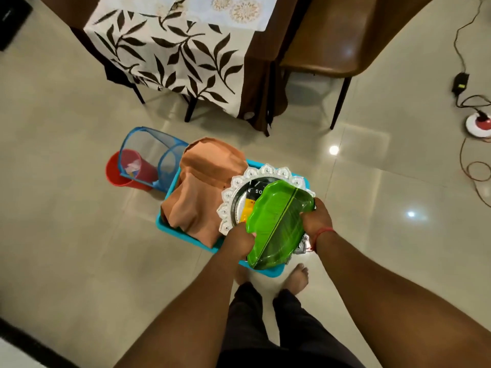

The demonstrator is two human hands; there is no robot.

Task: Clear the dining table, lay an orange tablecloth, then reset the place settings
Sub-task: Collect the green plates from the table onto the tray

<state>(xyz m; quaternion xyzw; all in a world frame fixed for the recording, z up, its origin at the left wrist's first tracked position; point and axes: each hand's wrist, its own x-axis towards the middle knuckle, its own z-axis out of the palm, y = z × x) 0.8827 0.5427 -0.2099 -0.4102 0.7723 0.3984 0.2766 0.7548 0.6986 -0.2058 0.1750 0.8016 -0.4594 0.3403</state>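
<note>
Both hands grip a green leaf-shaped plate [276, 224] by its opposite long edges: the left hand [240, 239] curls over the near-left edge, the right hand [316, 219], with a red thread at its wrist, curls over the far-right edge. The plate is tilted, and it sits above a silver tray [239, 187] with a scalloped white rim. That tray lies in the right part of a blue tub [164, 224] on the floor. A crumpled orange cloth [204, 187] fills the tub's left part and touches the tray's left rim. Just beyond the tub's far-left corner stand a blue mesh basket [148, 155] and a red bucket [119, 171], touching each other. Farther off is the table [263, 57] draped in a leaf-print cloth [172, 49], with a brown chair [332, 41] beside its right edge. Cables [467, 102] run along the floor at far right.
</note>
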